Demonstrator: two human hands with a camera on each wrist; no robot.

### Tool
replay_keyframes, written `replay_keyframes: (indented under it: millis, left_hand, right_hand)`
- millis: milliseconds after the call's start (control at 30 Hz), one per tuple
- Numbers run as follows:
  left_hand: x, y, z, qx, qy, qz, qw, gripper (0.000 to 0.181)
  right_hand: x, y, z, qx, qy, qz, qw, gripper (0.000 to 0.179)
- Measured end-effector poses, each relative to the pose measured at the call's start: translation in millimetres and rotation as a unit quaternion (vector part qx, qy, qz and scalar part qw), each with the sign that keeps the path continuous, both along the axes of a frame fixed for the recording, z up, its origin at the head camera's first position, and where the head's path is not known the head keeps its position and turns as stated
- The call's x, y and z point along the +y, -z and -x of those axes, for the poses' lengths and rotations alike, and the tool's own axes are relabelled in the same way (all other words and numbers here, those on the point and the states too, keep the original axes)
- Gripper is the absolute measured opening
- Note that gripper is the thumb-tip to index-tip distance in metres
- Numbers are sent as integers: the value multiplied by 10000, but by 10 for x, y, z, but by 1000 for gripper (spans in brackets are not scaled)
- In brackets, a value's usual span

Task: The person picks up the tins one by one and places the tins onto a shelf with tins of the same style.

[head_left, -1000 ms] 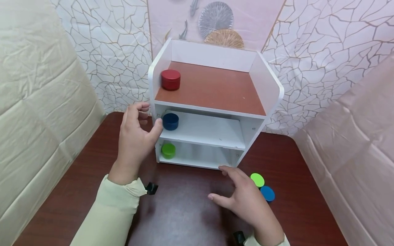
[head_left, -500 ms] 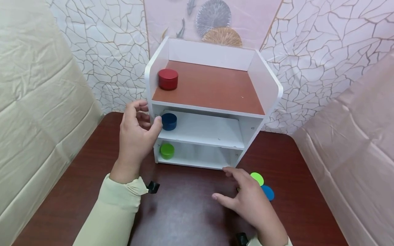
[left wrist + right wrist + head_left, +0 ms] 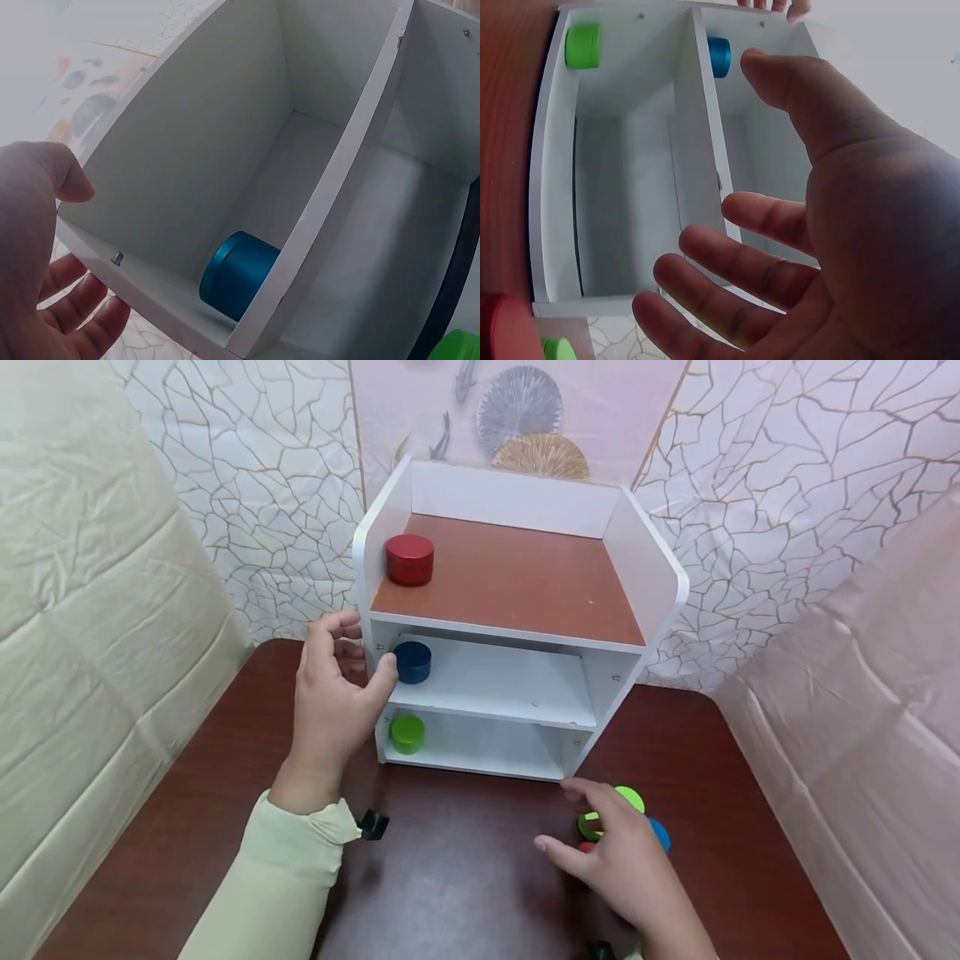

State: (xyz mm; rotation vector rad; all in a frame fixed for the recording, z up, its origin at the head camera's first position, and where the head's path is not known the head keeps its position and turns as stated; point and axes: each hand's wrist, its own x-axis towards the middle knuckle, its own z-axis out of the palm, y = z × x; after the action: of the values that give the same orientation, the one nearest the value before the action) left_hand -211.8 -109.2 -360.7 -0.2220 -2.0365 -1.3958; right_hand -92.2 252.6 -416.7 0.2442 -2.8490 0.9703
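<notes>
My left hand (image 3: 333, 693) is at the left side panel of a white shelf unit (image 3: 480, 771). Its loosely bent fingers lie along the panel's outer side, and the thumb is out in front of the panel's edge. Close to that thumb, a blue round tin (image 3: 412, 662) sits on the middle shelf; the left wrist view also shows this blue tin (image 3: 238, 274). My right hand (image 3: 630, 856) is held above the table with fingers spread and nothing in them. Beside and partly behind it are a green round tin (image 3: 630, 797), a blue one (image 3: 660, 833) and a bit of red (image 3: 586, 847).
A red round tin (image 3: 409, 560) stands on the brown top shelf at the left. A green tin (image 3: 407, 733) occupies the bottom shelf's left end. The dark red table (image 3: 450, 860) meets fabric-covered walls (image 3: 97, 610) on both sides.
My right hand has shifted a little to the right and down, uncovering more of the green tin and some red. The left hand stays by the panel. The view has moved slightly.
</notes>
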Motion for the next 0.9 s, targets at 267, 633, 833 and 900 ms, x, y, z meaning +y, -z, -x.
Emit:
replay_keyframes:
  millis: [267,633,833,900]
  left_hand:
    - [-23,13,1,-74,79,-40,9999,61]
    - [-32,21,1,-71,160,-9,9998,62]
    - [-44,18,7,-34,163,3,9999,62]
    - [-45,16,8,-39,175,0,9998,63]
  right_hand:
    - [128,23,-24,91,308,20,9995,68]
    - [337,138,-155,188,923,-146,9954,66]
    - [413,173,-186,-271,1121,-208,9931,73]
    - [431,185,-200,-399,1164,-257,9921,74]
